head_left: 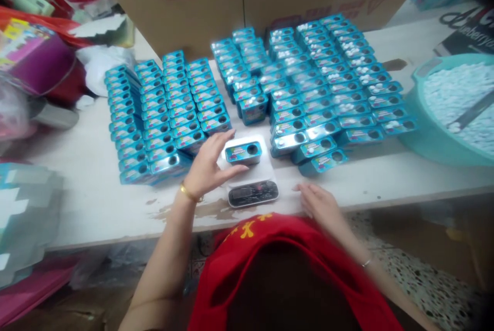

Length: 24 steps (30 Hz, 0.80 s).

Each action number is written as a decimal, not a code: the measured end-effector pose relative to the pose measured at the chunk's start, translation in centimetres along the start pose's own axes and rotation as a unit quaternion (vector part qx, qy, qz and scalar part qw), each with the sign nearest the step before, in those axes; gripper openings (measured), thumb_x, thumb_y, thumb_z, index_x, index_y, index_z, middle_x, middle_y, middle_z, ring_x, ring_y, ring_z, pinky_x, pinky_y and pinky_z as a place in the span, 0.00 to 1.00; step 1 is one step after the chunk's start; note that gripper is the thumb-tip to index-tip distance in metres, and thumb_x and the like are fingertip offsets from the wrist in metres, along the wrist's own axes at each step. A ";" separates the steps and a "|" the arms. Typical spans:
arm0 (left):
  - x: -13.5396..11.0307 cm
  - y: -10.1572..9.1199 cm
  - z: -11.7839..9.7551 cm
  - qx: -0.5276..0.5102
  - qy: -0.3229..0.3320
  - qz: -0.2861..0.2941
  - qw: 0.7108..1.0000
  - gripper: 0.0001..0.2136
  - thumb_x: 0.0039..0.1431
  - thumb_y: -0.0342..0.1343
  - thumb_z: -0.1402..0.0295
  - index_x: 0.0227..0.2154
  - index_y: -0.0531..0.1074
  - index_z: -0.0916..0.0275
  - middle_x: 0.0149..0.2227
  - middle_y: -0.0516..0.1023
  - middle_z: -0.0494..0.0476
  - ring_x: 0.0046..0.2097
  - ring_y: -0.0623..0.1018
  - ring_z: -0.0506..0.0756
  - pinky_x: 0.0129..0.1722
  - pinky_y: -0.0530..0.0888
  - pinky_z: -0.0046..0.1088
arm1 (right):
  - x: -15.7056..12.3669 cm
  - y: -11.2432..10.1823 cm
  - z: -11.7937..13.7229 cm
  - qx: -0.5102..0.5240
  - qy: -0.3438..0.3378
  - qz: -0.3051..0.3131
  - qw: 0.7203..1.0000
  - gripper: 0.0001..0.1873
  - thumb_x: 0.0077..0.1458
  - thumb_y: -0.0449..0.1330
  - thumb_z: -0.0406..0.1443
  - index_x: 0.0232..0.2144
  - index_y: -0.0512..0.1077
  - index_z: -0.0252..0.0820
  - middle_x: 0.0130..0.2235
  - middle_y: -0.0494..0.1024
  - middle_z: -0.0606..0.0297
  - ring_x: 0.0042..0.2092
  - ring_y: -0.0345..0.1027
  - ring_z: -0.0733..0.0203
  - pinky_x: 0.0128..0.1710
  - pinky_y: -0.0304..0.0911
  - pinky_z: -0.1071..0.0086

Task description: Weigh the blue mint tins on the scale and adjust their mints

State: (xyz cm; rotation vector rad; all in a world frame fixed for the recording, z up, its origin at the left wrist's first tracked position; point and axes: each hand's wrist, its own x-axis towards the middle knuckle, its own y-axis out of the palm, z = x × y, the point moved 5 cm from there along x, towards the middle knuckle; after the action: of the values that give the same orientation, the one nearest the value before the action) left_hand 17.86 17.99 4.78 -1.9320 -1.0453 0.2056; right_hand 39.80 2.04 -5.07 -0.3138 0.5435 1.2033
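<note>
A small blue tin [242,153] with a dark round hole in its top rests on a white digital scale [253,194]. My left hand [210,166] is beside the tin, thumb and fingers spread apart around its left end, and I see no firm grip on it. My right hand [317,202] lies near the table's front edge, right of the scale, fingers loosely stretched and holding nothing visible. Rows of similar blue tins [181,109] stand behind my left hand. More tins [328,84] stand to the right, many with white pellets on top.
At the right a turquoise basin [432,130] holds many white pellets and a metal scoop [476,109]. A large cardboard box [216,1] stands at the back. On the left are a purple container [46,66], a white plastic bag [102,66] and stacked boxes [27,212].
</note>
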 end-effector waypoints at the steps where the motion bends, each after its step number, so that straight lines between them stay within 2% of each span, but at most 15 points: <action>1: 0.0 0.4 0.2 -0.003 0.001 0.006 1.000 0.35 0.51 0.62 0.54 0.60 0.57 0.58 0.53 0.70 0.63 0.54 0.71 0.60 0.55 0.67 0.42 | -0.1 0.2 -0.4 0.011 0.010 0.006 1.000 0.27 0.50 0.61 0.56 0.34 0.69 0.37 0.17 0.50 0.77 0.18 0.42 0.73 0.16 0.40 0.78; 5: -0.1 1.0 0.9 -0.015 -0.013 0.006 1.000 0.30 0.56 0.59 0.57 0.59 0.60 0.59 0.50 0.73 0.62 0.49 0.74 0.58 0.53 0.69 0.39 | 0.0 0.9 -0.6 0.020 0.016 0.033 0.999 0.27 0.49 0.61 0.56 0.34 0.70 0.37 0.17 0.49 0.77 0.18 0.41 0.73 0.16 0.40 0.78; 8: -0.3 0.4 0.6 -0.033 -0.008 -0.008 0.999 0.34 0.53 0.61 0.57 0.61 0.56 0.59 0.50 0.73 0.62 0.50 0.74 0.58 0.54 0.68 0.39 | 0.2 1.0 -0.5 0.027 0.018 0.040 0.999 0.27 0.49 0.61 0.56 0.35 0.69 0.37 0.17 0.49 0.78 0.18 0.41 0.74 0.17 0.39 0.78; 10: -0.4 -0.5 0.3 -0.033 -0.004 -0.039 0.999 0.36 0.53 0.62 0.57 0.62 0.54 0.58 0.50 0.73 0.61 0.50 0.74 0.57 0.55 0.68 0.39 | 0.3 1.0 -0.5 0.036 0.018 0.042 0.998 0.27 0.49 0.62 0.56 0.35 0.69 0.37 0.17 0.49 0.78 0.18 0.41 0.74 0.17 0.39 0.78; 17: -1.3 -3.6 1.0 0.028 -0.039 -0.166 0.985 0.21 0.58 0.58 0.62 0.53 0.66 0.59 0.43 0.76 0.56 0.44 0.76 0.53 0.49 0.72 0.35 | 0.3 0.8 -0.5 0.035 0.007 0.035 0.999 0.26 0.50 0.62 0.55 0.35 0.68 0.37 0.17 0.51 0.77 0.19 0.44 0.73 0.17 0.41 0.78; 24: -2.1 -4.1 1.9 0.018 -0.066 -0.191 0.979 0.16 0.59 0.56 0.66 0.50 0.68 0.60 0.41 0.76 0.55 0.43 0.77 0.52 0.47 0.73 0.33 | 0.4 0.8 -0.7 0.024 -0.002 0.044 0.999 0.24 0.53 0.60 0.53 0.34 0.69 0.36 0.18 0.53 0.76 0.20 0.47 0.72 0.19 0.43 0.76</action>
State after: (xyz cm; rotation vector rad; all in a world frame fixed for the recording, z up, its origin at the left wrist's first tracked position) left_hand 13.19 18.66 6.30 -1.6641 -1.4673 0.1346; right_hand 38.98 2.29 -5.82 -0.2488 0.5873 1.2729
